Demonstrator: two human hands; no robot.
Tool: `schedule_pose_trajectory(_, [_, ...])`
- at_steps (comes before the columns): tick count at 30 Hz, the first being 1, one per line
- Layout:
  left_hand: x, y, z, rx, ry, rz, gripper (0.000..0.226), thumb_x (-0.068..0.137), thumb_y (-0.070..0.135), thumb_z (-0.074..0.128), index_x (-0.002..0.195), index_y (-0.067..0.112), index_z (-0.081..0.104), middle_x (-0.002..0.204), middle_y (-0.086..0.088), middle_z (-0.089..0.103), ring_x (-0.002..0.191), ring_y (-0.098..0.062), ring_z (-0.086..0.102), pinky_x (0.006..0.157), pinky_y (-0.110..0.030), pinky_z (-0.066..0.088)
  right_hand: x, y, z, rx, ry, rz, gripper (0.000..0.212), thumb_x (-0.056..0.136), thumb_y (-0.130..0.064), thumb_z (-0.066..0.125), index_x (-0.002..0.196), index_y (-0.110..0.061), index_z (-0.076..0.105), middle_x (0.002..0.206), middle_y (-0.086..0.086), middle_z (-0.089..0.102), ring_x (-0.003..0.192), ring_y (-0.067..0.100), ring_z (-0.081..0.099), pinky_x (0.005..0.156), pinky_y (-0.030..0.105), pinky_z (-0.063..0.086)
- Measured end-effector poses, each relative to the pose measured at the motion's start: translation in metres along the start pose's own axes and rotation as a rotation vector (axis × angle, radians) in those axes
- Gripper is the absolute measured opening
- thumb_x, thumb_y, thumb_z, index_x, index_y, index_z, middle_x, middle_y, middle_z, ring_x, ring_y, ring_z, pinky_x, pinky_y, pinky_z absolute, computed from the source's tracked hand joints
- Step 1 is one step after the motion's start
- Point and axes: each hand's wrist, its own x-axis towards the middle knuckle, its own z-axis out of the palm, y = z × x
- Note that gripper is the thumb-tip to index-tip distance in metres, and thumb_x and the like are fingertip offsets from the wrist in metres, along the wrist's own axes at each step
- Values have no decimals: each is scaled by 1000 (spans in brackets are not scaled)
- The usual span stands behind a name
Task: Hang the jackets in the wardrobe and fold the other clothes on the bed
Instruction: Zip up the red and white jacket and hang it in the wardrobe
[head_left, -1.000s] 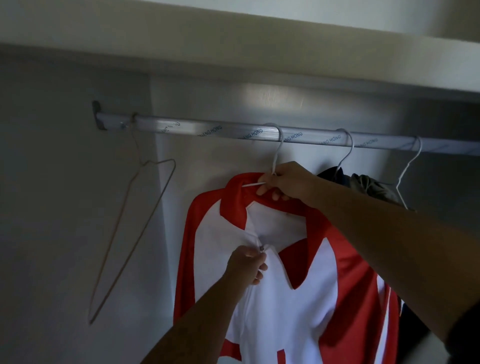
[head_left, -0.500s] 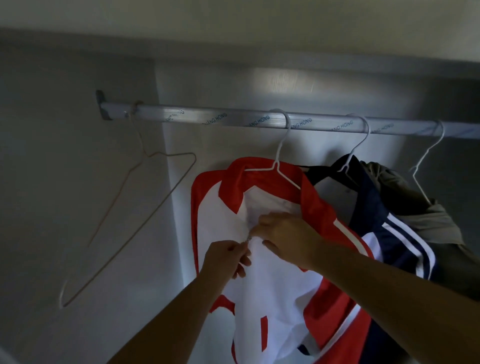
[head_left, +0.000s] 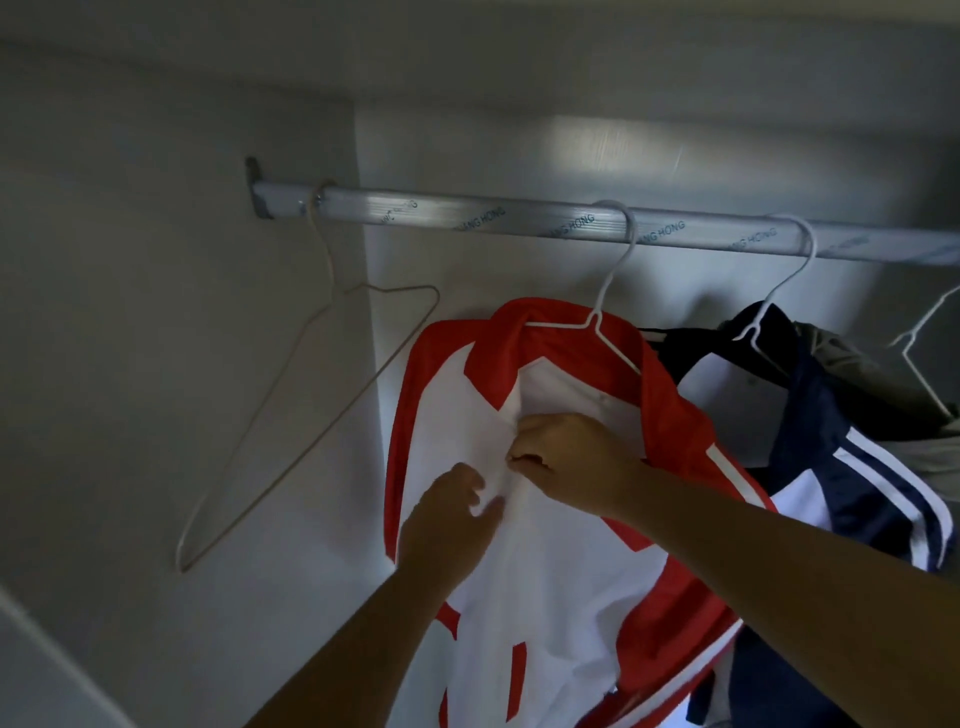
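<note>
A red and white jacket (head_left: 550, 587) hangs on a white wire hanger (head_left: 605, 306) from the silver wardrobe rail (head_left: 467, 215). My right hand (head_left: 571, 460) pinches the jacket's front at the zip line, below the collar. My left hand (head_left: 452, 519) lies on the white front panel just below and to the left, its fingers curled against the fabric near the zip. A navy jacket with white stripes (head_left: 841, 467) hangs to the right on a second white hanger (head_left: 779, 306). Behind it hangs an olive garment (head_left: 878, 384).
An empty wire hanger (head_left: 311, 405) dangles at the rail's left end, close to the wardrobe's side wall (head_left: 156, 364). A third white hanger (head_left: 924, 353) shows at the right edge. The wardrobe's top shelf (head_left: 571, 62) runs above the rail.
My right hand let go of the hanger's neck and came down to the jacket's front beside my left hand. The view has moved closer, showing the navy jacket.
</note>
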Motion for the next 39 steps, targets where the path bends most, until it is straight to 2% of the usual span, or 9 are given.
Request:
schedule_pose_trajectory(7, [5,20,32,348,131,222,45,97,50,35,124,21,57,113,8,67,101,-7,64,92,-19,46,-3,-10,-28,-2,140,117,21,92,-17,55,85,-11,74,83,1,71,70,12,59,68,23,48])
schedule_pose_trajectory(11, [2,21,39,379,103,198,42,96,51,40,116,22,63,103,8,71,91,-8,67,83,-20,51,-11,-7,-57,-140,280,146,24,89,-16,58,67,-15,66,65,-9,57,54,8,48,50,12,23])
schedule_pose_trajectory(13, [0,22,46,388,82,154,41,95,51,40,114,23,63,104,9,70,92,-7,67,84,-20,50,-9,-7,-71,-221,257,179,24,90,-21,55,69,-18,66,69,-8,61,56,8,50,49,12,19])
schedule_pose_trajectory(18, [-6,24,58,328,73,71,39,94,52,44,113,24,64,107,11,70,94,-7,68,84,-21,51,4,-2,-111,-243,239,284,17,83,-23,57,73,-19,69,78,-2,66,73,18,60,65,29,49])
schedule_pose_trajectory(23, [-2,22,57,319,42,33,38,95,52,43,109,23,63,105,10,69,94,-9,66,88,-24,51,-3,-4,-110,-98,93,241,18,90,-31,59,76,-22,67,82,-7,61,78,8,54,86,35,47])
schedule_pose_trajectory(28, [10,21,46,361,-42,55,32,94,46,49,106,20,63,100,7,69,93,-12,67,86,-25,50,-12,25,-114,25,228,659,52,87,-41,59,134,-22,46,131,12,46,121,31,46,98,50,42])
schedule_pose_trajectory(31, [23,29,35,379,-161,19,18,93,36,51,90,19,59,83,8,62,86,-14,65,77,-24,50,-12,40,-116,192,76,842,20,89,-26,55,97,-8,61,91,11,61,86,28,64,71,33,52])
schedule_pose_trajectory(34, [42,54,19,160,-199,-45,18,94,26,45,84,14,55,76,4,53,81,-16,56,72,-29,46,-6,46,-126,186,95,824,33,90,-19,51,59,-9,53,58,6,54,54,19,55,54,28,44])
schedule_pose_trajectory(39, [81,128,-27,-737,-49,-193,53,86,61,48,111,16,57,102,-5,65,83,-21,66,52,-28,51,2,55,-146,172,78,814,25,89,-15,54,92,5,69,78,16,66,62,21,60,53,29,51])
